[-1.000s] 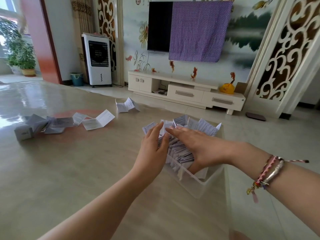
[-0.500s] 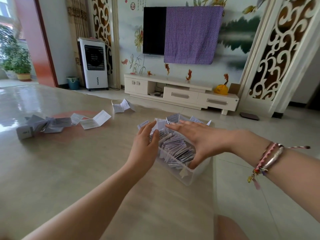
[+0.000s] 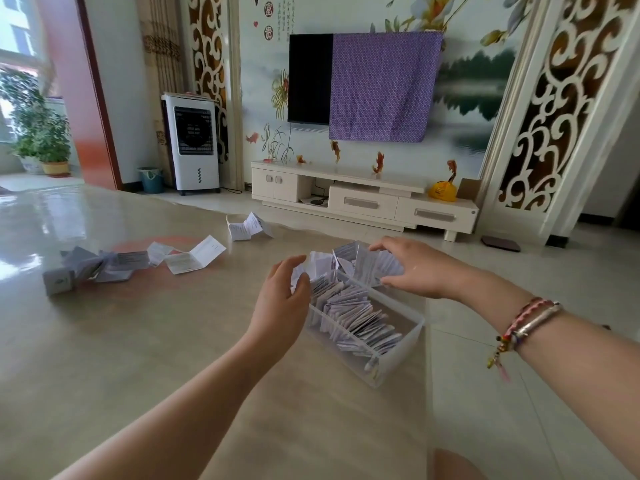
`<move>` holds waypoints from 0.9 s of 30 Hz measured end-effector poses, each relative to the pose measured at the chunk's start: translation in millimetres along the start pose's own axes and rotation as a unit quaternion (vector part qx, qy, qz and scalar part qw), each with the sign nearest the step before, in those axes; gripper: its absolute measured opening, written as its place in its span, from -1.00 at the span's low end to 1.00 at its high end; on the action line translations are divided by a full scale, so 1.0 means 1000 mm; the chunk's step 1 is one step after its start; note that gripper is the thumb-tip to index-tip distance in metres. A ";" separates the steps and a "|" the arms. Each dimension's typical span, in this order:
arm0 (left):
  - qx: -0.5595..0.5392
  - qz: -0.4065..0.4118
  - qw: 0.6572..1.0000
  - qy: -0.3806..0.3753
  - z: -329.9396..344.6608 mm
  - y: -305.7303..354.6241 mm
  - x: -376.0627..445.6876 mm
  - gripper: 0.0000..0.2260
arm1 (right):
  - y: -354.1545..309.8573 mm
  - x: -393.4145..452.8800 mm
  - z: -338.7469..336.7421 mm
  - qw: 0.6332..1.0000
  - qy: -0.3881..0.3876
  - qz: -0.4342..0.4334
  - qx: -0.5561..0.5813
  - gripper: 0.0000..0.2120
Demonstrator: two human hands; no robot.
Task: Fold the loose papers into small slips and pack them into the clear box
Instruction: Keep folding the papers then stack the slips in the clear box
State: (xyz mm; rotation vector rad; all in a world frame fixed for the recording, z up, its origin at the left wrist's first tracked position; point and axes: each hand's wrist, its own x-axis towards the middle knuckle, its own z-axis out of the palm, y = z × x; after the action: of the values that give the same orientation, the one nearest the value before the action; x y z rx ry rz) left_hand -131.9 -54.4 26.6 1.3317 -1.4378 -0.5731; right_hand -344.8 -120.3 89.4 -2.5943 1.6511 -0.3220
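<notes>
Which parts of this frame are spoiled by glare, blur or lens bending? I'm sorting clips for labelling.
Head view: window glare whitens the table at far left; wide-angle bending bows the carved panels at the edges; the left hand and right hand are slightly soft; the clear box and folded slips read clearly, print illegible.

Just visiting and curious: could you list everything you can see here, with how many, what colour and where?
clear box: one, see-through, table's right edge
folded slips: many, white, inside the box
loose papers: several, white, table's far left
table: one, beige, foreground
television: one, black, wall
cloth: one, purple, over the television
air cooler: one, white, floor
left hand: one, open, box's left side
right hand: one, open, over the box's far end
</notes>
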 end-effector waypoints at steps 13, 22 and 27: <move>-0.007 -0.023 1.000 -0.003 0.016 -0.011 0.057 -0.80 | 0.024 0.080 0.031 0.988 0.048 0.064 0.131 -0.88; -0.187 -0.159 0.952 -0.182 -0.007 0.039 0.090 -0.33 | -0.026 0.062 -0.015 0.886 0.021 -0.048 0.460 -0.80; -0.247 -0.197 0.931 -0.181 -0.017 0.031 0.096 -0.77 | -0.008 0.066 -0.013 0.901 0.053 -0.031 0.429 -0.73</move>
State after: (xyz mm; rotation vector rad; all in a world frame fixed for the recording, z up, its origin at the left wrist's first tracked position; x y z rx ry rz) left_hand -114.2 -129.0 93.6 1.1374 -1.1885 -1.4102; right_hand -313.0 -175.5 113.1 -1.9584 1.0667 -0.9525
